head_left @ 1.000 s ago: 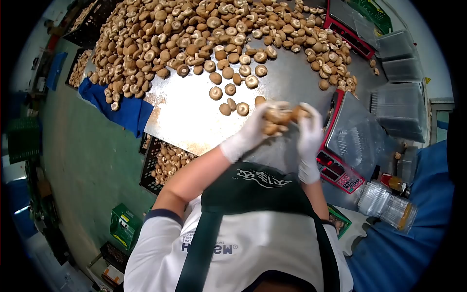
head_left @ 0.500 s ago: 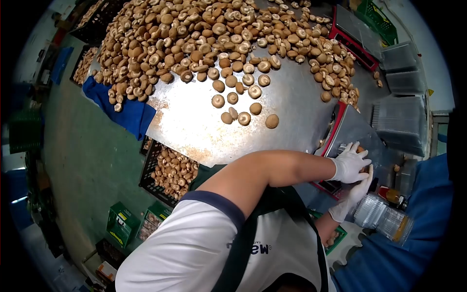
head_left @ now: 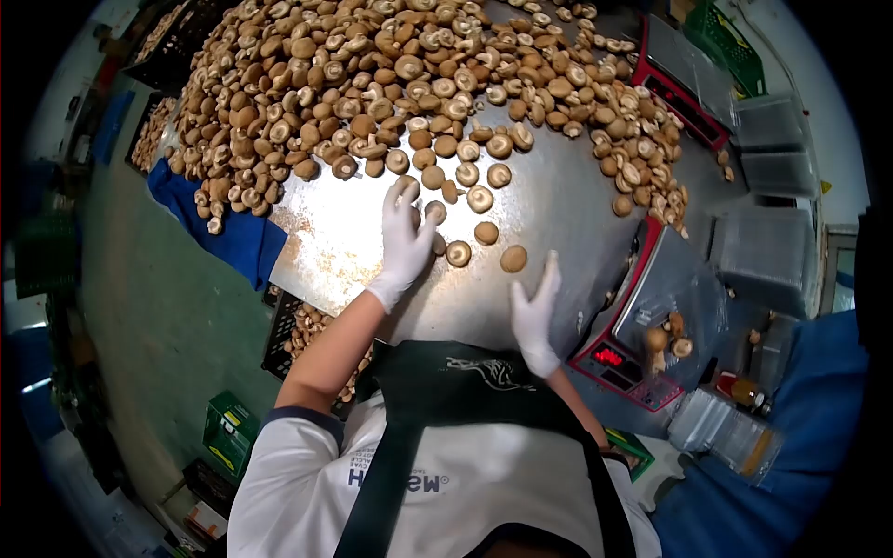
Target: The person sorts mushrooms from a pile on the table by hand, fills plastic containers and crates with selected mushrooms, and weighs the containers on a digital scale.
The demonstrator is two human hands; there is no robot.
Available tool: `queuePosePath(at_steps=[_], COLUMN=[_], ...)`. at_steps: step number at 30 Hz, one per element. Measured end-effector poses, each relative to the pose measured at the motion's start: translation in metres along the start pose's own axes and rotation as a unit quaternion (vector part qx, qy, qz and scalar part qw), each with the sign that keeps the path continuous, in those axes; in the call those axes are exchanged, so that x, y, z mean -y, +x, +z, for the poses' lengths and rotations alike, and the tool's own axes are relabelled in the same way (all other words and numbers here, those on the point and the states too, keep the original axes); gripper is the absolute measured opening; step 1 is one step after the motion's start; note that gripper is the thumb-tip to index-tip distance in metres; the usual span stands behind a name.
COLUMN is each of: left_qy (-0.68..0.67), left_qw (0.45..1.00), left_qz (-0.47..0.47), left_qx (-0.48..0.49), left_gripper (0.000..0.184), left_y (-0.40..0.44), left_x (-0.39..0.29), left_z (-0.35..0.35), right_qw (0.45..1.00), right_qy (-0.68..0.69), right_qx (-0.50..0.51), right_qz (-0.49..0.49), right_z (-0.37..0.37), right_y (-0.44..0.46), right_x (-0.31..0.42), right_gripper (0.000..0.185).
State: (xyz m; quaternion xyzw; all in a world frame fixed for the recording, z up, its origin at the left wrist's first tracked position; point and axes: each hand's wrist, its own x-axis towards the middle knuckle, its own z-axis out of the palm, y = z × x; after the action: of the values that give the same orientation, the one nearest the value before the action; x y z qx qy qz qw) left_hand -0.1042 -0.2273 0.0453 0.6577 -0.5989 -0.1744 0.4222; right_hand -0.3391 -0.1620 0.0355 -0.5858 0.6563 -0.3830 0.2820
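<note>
My left hand [head_left: 406, 237], in a white glove, reaches over the steel table with fingers stretched forward and thumb apart. It is above a few loose shiitake mushrooms [head_left: 435, 213], partly covering them; I cannot make out firm contact. My right hand [head_left: 537, 316], also gloved, hovers over the table's near side, open with thumb and fingers apart. The closest mushroom to it is a brown cap [head_left: 513, 259]. To the right, a red digital scale [head_left: 609, 357] with a lit display carries clear plastic [head_left: 699, 302] and several mushrooms [head_left: 676, 325].
A large mushroom heap [head_left: 372, 74] covers the table's far side. Another red scale [head_left: 684, 107] stands at the far right, beside stacked clear trays [head_left: 763, 251]. A blue cloth [head_left: 223, 232] hangs over the left edge. A black crate [head_left: 288, 339] of mushrooms sits below.
Both hands have left the scale at the right and come back over the table; the left has swung far left to the loose mushrooms. Mushrooms on the scale are now uncovered.
</note>
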Motion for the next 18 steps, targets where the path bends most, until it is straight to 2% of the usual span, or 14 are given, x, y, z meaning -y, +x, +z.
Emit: queuePosePath(at_steps=[1,3,7,8,9,10,11,12,13,14,16,17,18], left_qy=[0.064,0.05,0.033,0.034,0.036,0.042,0.031,0.052,0.033,0.08,0.164,0.2,0.229], left_qw=[0.998,0.998,0.999,0.999,0.997,0.995,0.994,0.991,0.994,0.991,0.979,0.969,0.964], left_qz=[-0.013,-0.039,0.004,0.032,0.059,0.086,0.104,0.113,0.102,0.106,0.096,0.081,0.071], left_qx=[0.002,0.004,-0.016,-0.019,-0.022,-0.033,-0.023,-0.037,-0.021,0.002,0.073,0.123,0.119], left_gripper=[0.052,0.055,0.055,0.055,0.054,0.052,0.052,0.051,0.054,0.055,0.056,0.057,0.053], left_y=[-0.008,-0.017,0.006,0.022,0.04,0.062,0.086,0.109,0.13,0.146,0.157,0.156,0.154], left_x=[0.017,0.036,0.032,0.03,0.027,0.024,0.016,0.016,0.011,0.015,0.02,0.021,0.016], left_z=[-0.009,-0.013,-0.006,-0.003,0.0,0.007,0.011,0.025,0.034,0.049,0.073,0.082,0.083], right_qw=[0.997,0.994,0.979,0.98,0.977,0.985,0.976,0.969,0.975,0.978,0.991,0.995,0.998], right_qy=[-0.051,0.016,0.091,0.114,0.205,0.139,0.193,0.19,0.191,0.192,0.134,0.073,0.013], right_qx=[0.003,0.073,0.058,0.023,0.0,-0.057,-0.102,-0.155,-0.115,-0.075,-0.019,-0.003,0.026], right_qz=[-0.051,-0.075,-0.171,-0.16,-0.06,-0.085,0.011,0.006,0.017,0.029,-0.014,-0.069,-0.063], right_z=[0.022,0.056,0.082,0.084,0.091,0.079,0.081,0.08,0.088,0.096,0.104,0.11,0.111], right_y=[0.007,0.034,0.088,0.104,0.123,0.154,0.179,0.203,0.22,0.233,0.234,0.229,0.221], right_x=[-0.004,0.01,0.04,0.035,0.024,0.037,0.027,0.027,0.021,0.011,0.007,0.008,0.008], right_gripper=[0.068,0.067,0.057,0.052,0.046,0.04,0.035,0.028,0.027,0.026,0.025,0.024,0.028])
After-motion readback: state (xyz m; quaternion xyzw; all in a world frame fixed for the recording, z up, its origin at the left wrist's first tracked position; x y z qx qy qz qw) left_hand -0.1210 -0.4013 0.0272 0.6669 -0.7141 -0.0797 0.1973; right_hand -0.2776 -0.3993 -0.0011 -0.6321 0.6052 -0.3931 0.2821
